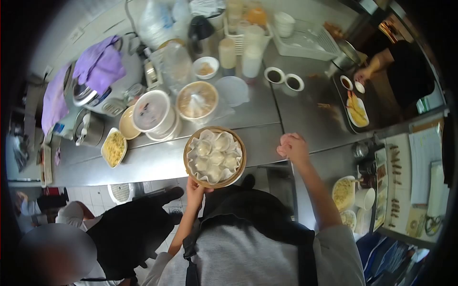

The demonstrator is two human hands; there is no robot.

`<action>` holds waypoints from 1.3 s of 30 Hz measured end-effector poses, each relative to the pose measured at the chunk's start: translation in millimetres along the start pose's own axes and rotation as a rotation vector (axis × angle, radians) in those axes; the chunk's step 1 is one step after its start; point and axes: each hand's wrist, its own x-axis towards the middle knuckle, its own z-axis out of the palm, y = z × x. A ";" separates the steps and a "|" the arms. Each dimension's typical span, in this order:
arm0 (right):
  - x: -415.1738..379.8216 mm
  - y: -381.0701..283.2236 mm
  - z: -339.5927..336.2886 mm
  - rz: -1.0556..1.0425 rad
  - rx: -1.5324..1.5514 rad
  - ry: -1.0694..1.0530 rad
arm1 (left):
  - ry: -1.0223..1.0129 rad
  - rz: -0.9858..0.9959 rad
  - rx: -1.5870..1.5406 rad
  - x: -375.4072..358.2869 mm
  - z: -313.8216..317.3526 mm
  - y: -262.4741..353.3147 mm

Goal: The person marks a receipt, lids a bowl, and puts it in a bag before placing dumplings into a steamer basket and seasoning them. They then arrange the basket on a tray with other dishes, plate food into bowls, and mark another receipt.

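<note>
A round bamboo steamer (244, 159) is held near the front edge of the counter, in front of my body. My left hand (194, 189) grips its lower left rim from below. Inside, several pale dumplings (215, 158) rest on crinkled white paper (192, 162). My right hand (292, 145) is over the steel counter to the right, apart from the steamer. Its fingers are curled together, and whatever they may hold is hidden. Left of the steamer stand a lidded white tub (152, 112) and another tub with a tan rim (196, 100).
A dish of yellow shredded food (114, 148) lies on the left of the counter (86, 167). Two dark sauce cups (275, 75) stand farther back. At right, a co-worker's hand (365, 75) reaches over a tray with fried food (356, 112). Another person (129, 229) is close on my left.
</note>
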 end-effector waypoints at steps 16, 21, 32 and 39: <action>136.5 -55.7 -136.2 0.041 0.613 -0.081 | -0.617 -0.019 0.301 108.0 210.5 13.3; 249.5 -84.4 -23.6 0.211 0.665 0.145 | -0.720 0.082 0.585 115.3 246.1 36.0; 239.0 -127.3 -3.5 0.135 0.757 0.580 | -0.882 -0.045 0.512 150.7 205.4 42.8; 103.1 -101.0 -160.3 0.016 1.186 0.622 | -0.888 0.018 0.511 163.3 209.5 50.5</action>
